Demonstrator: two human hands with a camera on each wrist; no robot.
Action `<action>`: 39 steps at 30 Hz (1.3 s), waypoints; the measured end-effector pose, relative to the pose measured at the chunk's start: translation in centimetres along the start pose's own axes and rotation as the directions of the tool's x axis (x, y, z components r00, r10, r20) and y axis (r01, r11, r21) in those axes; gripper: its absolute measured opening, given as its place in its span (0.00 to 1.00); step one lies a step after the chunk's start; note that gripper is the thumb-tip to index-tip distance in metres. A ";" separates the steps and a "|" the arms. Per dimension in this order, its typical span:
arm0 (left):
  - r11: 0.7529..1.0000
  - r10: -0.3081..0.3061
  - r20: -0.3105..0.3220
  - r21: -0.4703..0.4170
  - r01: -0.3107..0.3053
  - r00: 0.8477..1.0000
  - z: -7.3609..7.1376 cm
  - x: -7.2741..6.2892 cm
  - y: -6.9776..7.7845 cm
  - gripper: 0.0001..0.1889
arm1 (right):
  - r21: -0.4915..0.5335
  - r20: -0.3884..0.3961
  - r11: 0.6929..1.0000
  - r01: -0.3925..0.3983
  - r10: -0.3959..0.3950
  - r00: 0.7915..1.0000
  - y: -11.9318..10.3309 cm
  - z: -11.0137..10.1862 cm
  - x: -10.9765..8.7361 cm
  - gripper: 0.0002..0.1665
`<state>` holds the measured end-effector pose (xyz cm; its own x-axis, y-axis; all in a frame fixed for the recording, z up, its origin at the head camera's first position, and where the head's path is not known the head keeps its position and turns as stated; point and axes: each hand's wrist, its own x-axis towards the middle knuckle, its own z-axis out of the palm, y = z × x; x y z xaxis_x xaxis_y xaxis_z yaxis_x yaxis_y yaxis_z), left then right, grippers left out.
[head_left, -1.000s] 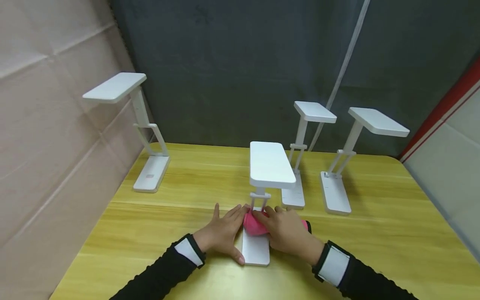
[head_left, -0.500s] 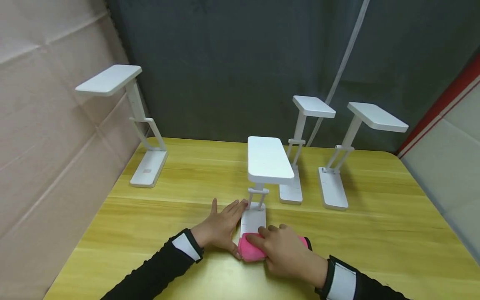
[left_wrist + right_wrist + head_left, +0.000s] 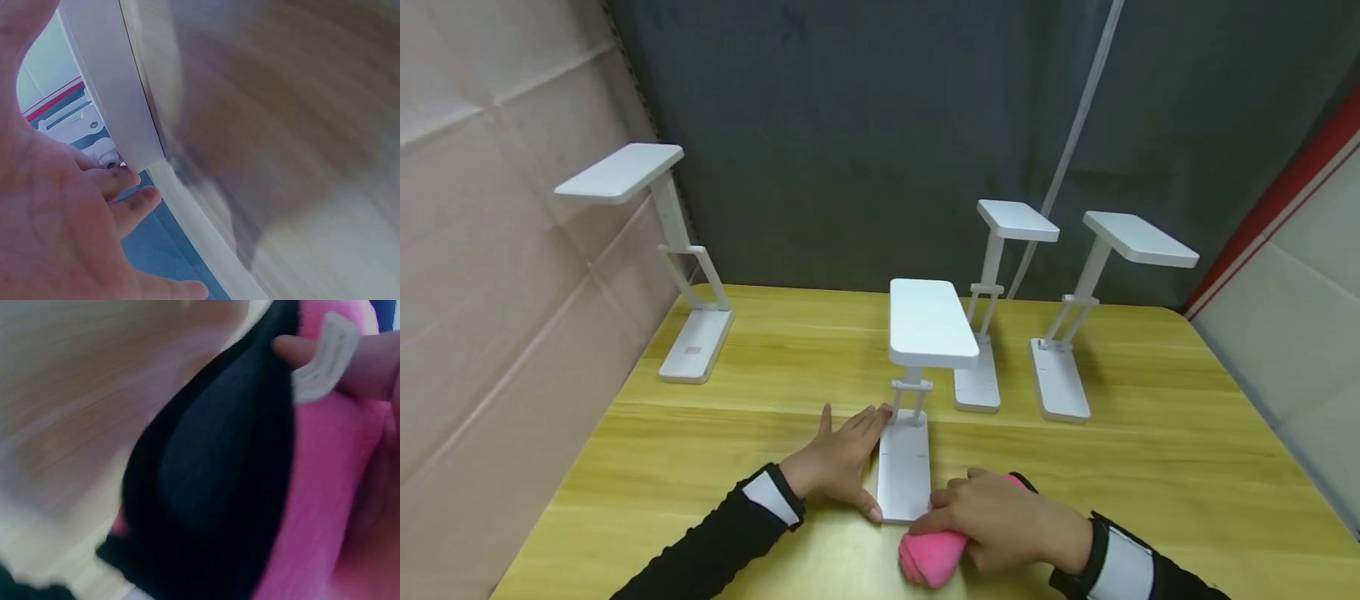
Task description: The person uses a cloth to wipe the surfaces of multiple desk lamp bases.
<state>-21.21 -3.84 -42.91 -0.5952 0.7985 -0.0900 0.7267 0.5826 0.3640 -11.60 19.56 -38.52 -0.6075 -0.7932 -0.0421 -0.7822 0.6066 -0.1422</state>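
A white desk lamp (image 3: 931, 321) stands at the middle of the table, its flat head over a long thin base (image 3: 905, 475). Along the base's left side lies my left hand (image 3: 835, 467), fingers spread, thumb at the near corner and fingertips by the hinge. The left wrist view shows the base's edge (image 3: 112, 81) beside those fingers. My right hand (image 3: 1011, 521) grips a bunched pink cloth (image 3: 932, 558) just off the base's near right corner. A black-lined edge (image 3: 212, 450) and white label (image 3: 328, 359) of the cloth show in the right wrist view.
Two similar white lamps, one near the centre (image 3: 976, 375) and one farther right (image 3: 1062, 383), stand behind. Another lamp (image 3: 696, 346) is at the back left, close to the pale wall covering (image 3: 527, 292). A dark curtain (image 3: 820, 150) hangs behind the wooden table (image 3: 760, 375).
My right hand has drawn the pink cloth down the lamp base from the hinge toward its near end, then off to the right. My left hand keeps its place beside the base.
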 end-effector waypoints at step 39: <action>1.000 -0.016 0.011 -0.001 0.016 1.000 0.2 0.3 0.3 0.73 | -0.294 -0.042 0.948 -0.120 0.113 0.993 3.5 1.7 -1.2 0.34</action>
<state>-21.12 -3.44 -43.01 -0.6033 0.7904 -0.1059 0.7163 0.5955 0.3637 -13.42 22.53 -40.63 -0.6971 -0.7168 -0.0165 -0.7094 0.6861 0.1610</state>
